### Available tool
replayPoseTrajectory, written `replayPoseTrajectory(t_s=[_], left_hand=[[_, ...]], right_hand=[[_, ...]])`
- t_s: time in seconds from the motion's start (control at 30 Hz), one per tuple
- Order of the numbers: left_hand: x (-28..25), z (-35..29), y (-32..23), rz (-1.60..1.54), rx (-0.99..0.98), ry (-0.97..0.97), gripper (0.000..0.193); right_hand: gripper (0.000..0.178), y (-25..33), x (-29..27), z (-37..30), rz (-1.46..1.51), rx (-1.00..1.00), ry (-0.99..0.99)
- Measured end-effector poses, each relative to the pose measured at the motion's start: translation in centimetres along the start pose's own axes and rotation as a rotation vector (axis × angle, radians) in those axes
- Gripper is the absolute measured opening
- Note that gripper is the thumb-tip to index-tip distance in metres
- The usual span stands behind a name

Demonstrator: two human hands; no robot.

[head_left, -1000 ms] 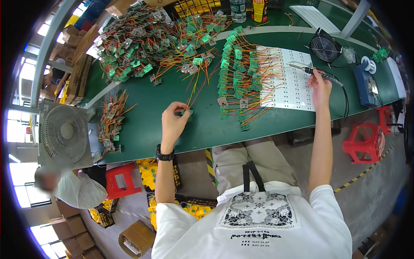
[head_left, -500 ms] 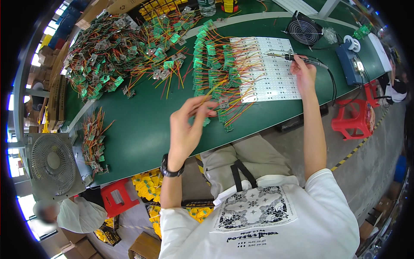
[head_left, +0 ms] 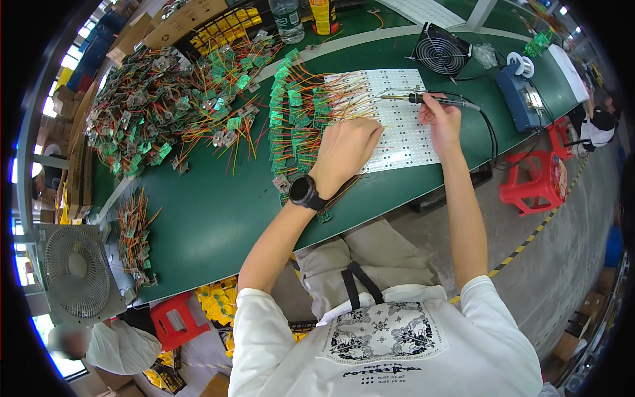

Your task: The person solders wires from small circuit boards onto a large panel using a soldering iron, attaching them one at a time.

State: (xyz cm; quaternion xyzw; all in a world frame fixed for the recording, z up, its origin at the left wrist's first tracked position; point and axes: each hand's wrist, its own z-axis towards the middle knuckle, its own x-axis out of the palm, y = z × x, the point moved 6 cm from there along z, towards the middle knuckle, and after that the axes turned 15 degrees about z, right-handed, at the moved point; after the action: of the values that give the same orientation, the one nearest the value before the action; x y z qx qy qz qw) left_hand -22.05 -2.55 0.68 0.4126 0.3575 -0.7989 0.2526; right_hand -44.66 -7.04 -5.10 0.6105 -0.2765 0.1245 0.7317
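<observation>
My right hand grips a soldering iron near its front, with the metal tip pointing left over a white panel dotted with rows of small pads. Over the panel's left part is my left hand, back upward, fingers curled together; what they pinch is hidden, though thin wires lie around the fingertips. Rows of small green circuit boards with red and yellow wires run along the panel's left side, their wire ends reaching onto it. My left hand and wrist cover part of those rows.
A large heap of wired boards fills the table's far left; a smaller bunch lies at the left edge. Behind the panel stand a black fan, a blue soldering station and a plastic bottle. Red stools stand right.
My left hand has moved right, from beside the board rows onto the panel, and its fingers have closed in. The right hand still holds the iron over the panel; the whole view has shifted slightly.
</observation>
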Motion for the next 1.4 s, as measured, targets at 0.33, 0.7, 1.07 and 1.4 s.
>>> replayPoseTrajectory(t_s=[0.33, 0.7, 1.07, 1.4], left_hand=[[0.9, -1.2, 0.6, 0.233, 0.045, -0.131, 0.008], [1.6, -1.7, 1.3, 0.242, -0.004, -0.144, 0.007], [1.8, -1.4, 1.3, 0.280, -0.018, -0.119, 0.009], [1.7, -1.4, 1.2, 0.281, -0.034, -0.106, 0.011]], right_hand=[[0.016, 1.2, 0.6, -0.8, -0.109, -0.214, -0.044], [0.017, 1.6, -1.7, -2.6, -0.154, 0.042, 0.130], [0.017, 1.3, -1.5, -2.8, -0.194, 0.061, 0.217], [0.017, 1.3, -1.8, -2.9, -0.191, 0.074, 0.215]])
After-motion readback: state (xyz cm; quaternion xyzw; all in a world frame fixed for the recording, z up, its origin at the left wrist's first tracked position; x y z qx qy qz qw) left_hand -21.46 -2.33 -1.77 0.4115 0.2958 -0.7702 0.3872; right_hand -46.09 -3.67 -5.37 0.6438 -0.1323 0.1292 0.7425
